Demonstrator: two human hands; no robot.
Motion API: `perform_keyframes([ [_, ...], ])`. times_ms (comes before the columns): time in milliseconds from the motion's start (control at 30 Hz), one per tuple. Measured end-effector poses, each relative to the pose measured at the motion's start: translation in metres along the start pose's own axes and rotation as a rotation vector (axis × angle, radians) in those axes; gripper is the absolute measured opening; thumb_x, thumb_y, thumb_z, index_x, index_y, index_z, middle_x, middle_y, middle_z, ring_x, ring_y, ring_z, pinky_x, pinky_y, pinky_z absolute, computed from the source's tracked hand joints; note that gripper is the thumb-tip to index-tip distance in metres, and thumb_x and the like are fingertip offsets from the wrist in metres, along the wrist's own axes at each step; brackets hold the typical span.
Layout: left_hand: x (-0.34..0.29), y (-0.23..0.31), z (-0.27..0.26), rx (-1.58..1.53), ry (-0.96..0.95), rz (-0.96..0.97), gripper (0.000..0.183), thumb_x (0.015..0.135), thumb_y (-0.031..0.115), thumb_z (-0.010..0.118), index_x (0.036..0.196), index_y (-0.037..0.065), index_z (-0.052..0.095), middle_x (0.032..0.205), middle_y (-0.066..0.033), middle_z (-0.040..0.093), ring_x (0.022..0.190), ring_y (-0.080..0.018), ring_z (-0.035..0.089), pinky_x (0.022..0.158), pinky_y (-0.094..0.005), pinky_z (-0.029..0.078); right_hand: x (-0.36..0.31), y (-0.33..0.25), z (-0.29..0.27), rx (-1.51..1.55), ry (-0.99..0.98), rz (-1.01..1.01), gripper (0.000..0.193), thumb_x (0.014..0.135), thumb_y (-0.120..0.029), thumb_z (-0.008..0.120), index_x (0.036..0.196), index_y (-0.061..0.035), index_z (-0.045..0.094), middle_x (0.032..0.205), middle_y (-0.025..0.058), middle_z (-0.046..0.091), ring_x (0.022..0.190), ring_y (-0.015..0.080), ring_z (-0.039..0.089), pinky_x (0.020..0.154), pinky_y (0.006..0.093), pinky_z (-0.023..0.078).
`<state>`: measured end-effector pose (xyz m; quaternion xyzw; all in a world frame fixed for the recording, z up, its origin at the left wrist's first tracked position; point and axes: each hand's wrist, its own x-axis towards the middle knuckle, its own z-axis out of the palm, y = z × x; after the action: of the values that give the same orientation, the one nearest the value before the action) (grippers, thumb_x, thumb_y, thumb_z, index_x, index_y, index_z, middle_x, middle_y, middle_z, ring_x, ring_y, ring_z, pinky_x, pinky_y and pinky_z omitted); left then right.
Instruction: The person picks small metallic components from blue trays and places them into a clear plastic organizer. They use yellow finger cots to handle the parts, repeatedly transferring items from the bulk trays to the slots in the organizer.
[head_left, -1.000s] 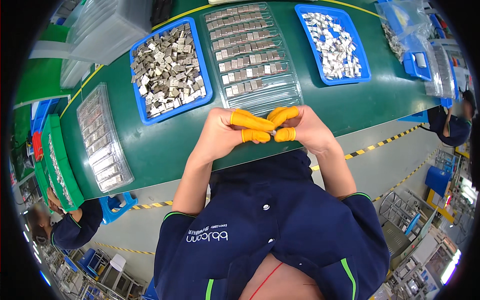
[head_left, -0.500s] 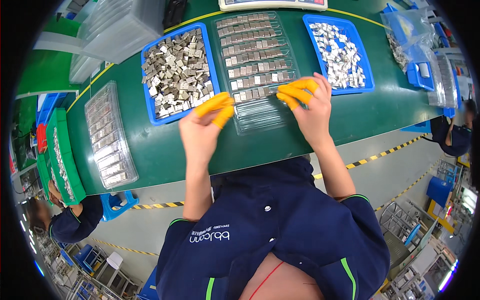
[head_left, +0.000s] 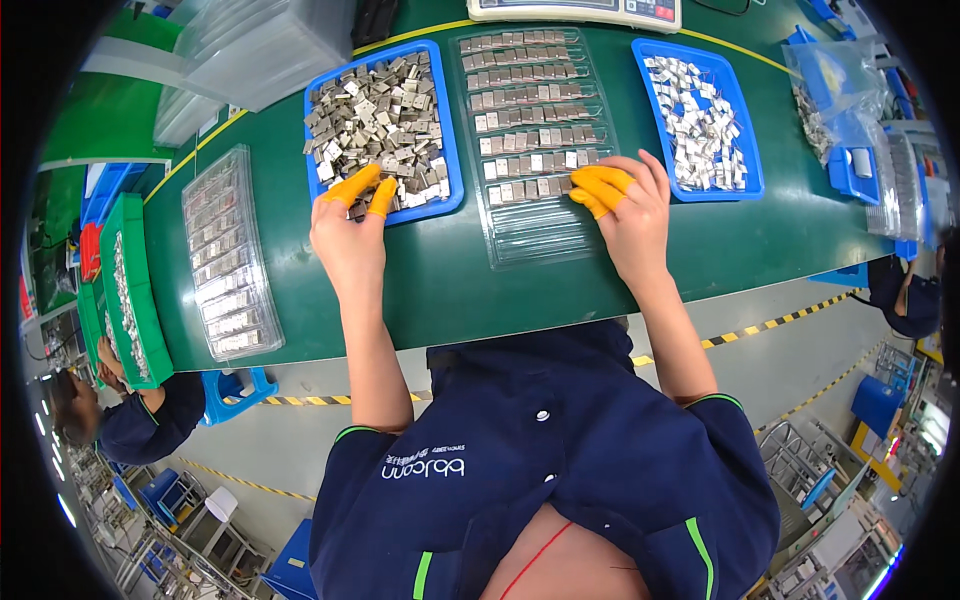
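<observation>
At 11 o'clock, the left hand reaches into silvery rectangular metal pieces, their blue plastic bin apparently placed for easy reach; the right hand (can't tell if either grips anything) meets the clear ribbed plastic tray at 12.

Cam's worn on the head, facing down w/ a wide, round view. The wearer's blue shirt is v. close, at btm; near edge of the tabletop bends across the mid.
</observation>
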<state>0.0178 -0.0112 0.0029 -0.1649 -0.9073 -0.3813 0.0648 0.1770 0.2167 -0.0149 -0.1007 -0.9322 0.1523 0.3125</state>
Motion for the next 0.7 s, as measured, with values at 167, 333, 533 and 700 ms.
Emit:
perform_keyframes([
  [167,0.008,-0.005,0.008,0.292,-0.039,-0.002,0.030,0.067,0.013,0.074,0.096,0.007,0.069,0.083,-0.0129,0.062,0.085,-0.0281,0.053,0.074,-0.0381,0.045,0.001,0.008,-0.023,0.038,0.103,0.121,0.013,0.072,-0.010,0.069,0.085,-0.0095,0.068,0.089,0.0003,0.064,0.093,0.0179,0.058,0.098,0.0401,0.033],
  [333,0.003,-0.002,0.003,0.190,-0.052,0.111,0.032,0.065,0.015,0.076,0.095,0.005,0.069,0.088,-0.0129,0.062,0.087,-0.0274,0.052,0.076,-0.0375,0.044,-0.011,0.035,-0.043,0.024,0.178,0.275,0.013,0.075,-0.009,0.068,0.088,-0.0072,0.067,0.088,0.0039,0.065,0.091,0.0201,0.058,0.098,0.0397,0.033],
  [533,0.003,-0.008,0.007,0.250,0.005,0.174,0.031,0.060,0.012,0.076,0.090,0.006,0.071,0.086,-0.0103,0.064,0.085,-0.0263,0.054,0.075,-0.0372,0.044,-0.023,0.064,-0.052,-0.035,0.269,0.334,0.013,0.076,-0.008,0.067,0.088,-0.0044,0.067,0.088,0.0064,0.066,0.085,0.0218,0.059,0.098,0.0396,0.034],
  [700,0.001,0.003,0.005,0.147,0.124,0.200,0.025,0.064,0.005,0.075,0.088,0.005,0.071,0.088,-0.0090,0.067,0.085,-0.0205,0.059,0.077,-0.0313,0.048,-0.010,0.078,-0.061,-0.047,0.368,0.333,0.011,0.076,-0.007,0.067,0.086,-0.0039,0.067,0.087,0.0069,0.066,0.082,0.0230,0.059,0.097,0.0394,0.036],
])
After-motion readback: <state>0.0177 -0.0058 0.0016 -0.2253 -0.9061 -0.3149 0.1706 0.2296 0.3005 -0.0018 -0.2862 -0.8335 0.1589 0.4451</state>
